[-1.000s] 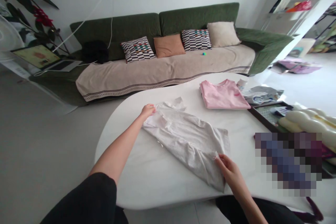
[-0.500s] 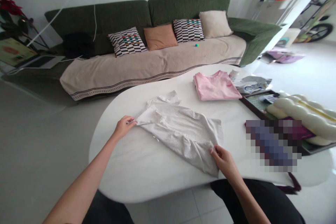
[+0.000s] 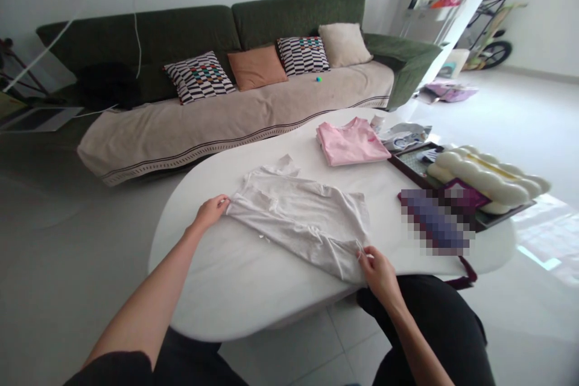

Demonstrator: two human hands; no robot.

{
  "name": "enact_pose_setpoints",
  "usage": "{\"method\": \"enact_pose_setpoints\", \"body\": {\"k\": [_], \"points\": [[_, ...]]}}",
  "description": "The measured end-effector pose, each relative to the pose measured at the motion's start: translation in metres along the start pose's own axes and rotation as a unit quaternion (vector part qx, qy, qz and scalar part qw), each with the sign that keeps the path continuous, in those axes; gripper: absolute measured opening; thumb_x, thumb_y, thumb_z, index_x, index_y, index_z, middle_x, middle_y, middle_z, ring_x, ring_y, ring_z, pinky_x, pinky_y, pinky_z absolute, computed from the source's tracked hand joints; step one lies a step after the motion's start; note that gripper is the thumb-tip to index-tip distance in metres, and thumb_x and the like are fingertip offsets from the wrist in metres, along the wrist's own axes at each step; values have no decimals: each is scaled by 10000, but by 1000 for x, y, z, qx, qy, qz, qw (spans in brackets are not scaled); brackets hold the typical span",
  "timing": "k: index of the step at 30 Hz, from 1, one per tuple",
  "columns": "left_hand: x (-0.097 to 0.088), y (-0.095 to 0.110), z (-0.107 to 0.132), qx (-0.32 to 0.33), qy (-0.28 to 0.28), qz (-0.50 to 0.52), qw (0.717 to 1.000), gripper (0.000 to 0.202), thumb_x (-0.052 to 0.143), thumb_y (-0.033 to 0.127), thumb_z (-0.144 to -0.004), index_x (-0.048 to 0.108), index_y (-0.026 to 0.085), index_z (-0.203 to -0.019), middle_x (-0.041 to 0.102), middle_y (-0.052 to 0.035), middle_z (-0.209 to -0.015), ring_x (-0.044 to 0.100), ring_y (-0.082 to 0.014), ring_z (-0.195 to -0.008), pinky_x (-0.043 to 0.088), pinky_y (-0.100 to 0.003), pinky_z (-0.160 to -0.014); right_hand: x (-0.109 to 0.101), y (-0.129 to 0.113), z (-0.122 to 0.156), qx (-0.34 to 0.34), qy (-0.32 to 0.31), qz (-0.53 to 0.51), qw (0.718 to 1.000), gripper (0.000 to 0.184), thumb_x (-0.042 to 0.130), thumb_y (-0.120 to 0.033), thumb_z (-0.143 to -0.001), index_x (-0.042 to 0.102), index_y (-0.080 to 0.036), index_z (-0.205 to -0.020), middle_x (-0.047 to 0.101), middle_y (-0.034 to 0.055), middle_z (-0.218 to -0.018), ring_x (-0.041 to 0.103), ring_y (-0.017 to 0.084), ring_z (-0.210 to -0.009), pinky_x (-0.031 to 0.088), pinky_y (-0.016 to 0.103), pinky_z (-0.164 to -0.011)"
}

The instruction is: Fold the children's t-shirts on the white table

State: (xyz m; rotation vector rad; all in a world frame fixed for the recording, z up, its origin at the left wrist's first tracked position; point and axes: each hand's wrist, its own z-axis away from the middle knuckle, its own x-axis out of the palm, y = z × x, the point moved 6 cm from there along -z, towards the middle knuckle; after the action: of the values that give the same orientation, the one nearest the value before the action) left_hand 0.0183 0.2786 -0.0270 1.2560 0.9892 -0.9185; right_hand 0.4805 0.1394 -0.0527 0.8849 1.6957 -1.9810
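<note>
A light grey short-sleeved shirt (image 3: 307,211) lies spread on the white oval table (image 3: 194,289), its near side folded over and wrinkled. My left hand (image 3: 211,211) pinches the shirt's edge at the left. With its fingers closed, my right hand (image 3: 377,268) grips the cloth near the right corner, by the table's front edge. Beyond the shirt, to the right, rests a folded pink shirt (image 3: 353,143), touched by neither hand.
Right of the shirts stands a dark tray (image 3: 407,170) bearing a puffy cream object (image 3: 484,172). A blurred-out purple item (image 3: 434,223) lies before it, near a silvery packet (image 3: 404,134). A green sofa (image 3: 190,30) with several cushions runs behind the table.
The view has shifted to the right. The grey shirt's folded near side lies flatter over its body, with both hands still pinching it.
</note>
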Motion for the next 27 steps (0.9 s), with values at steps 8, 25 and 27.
{"method": "enact_pose_setpoints", "body": {"k": [8,25,27], "points": [[9,-3,11,9,4,41,999,344,444,478,-735,604,214,-886,651,-19,-824,575,-178,-793,397,-218,-667,-15,1,-2,-26,-69,107,992,222,417,-413,-771,495,-208,-806,541,-23,-506,505,145,-478,329,236,-498],[13,-10,31,-13,67,230,971,411,530,507,-678,600,167,-899,647,-35,-919,567,-195,-897,409,-258,-817,171,-222,-110,-186,-176,135,957,385,482,-402,-814,556,-94,-1031,612,140,-1019,558,199,-936,392,259,-756],[12,-13,30,-5,46,230,972,407,534,506,-682,599,174,-908,646,-35,-930,562,-198,-911,406,-260,-826,183,-228,-113,-170,-177,148,958,351,512,-367,-793,578,-83,-988,624,153,-979,569,221,-913,399,276,-737]]}}
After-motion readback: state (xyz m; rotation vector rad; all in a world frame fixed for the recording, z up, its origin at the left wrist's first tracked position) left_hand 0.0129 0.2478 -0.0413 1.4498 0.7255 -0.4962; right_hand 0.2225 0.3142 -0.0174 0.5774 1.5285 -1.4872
